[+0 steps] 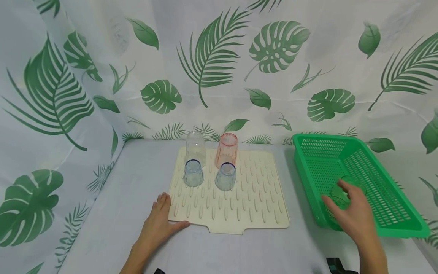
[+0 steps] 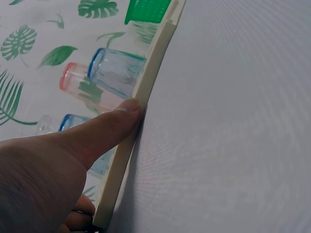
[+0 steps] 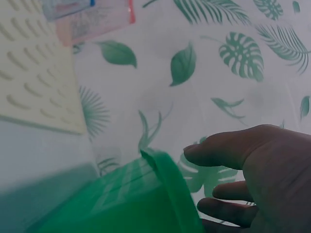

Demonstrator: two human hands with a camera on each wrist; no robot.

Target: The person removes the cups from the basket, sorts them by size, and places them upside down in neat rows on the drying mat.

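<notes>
My left hand [image 1: 155, 220] rests at the near left corner of a cream draining board [image 1: 260, 190], fingers along its side and thumb extended on the front edge. Two short blue-rimmed glasses [image 1: 193, 173] [image 1: 226, 177] stand on the board. Behind them are a tall clear glass [image 1: 195, 146] and a pink-rimmed glass [image 1: 227, 146]. Over the near part of a green basket [image 1: 308, 186] hovers my right hand [image 1: 356, 213], thumb and fingers spread apart. Below it lie see-through glasses [image 1: 356, 183], partly hidden by the hand.
A white cloth [image 1: 137, 167] covers the table. Behind and to the left hangs a leaf-patterned curtain [image 1: 219, 110]. The basket's raised rim [image 1: 393, 180] stands to the right of the board, with a strip of cloth between them.
</notes>
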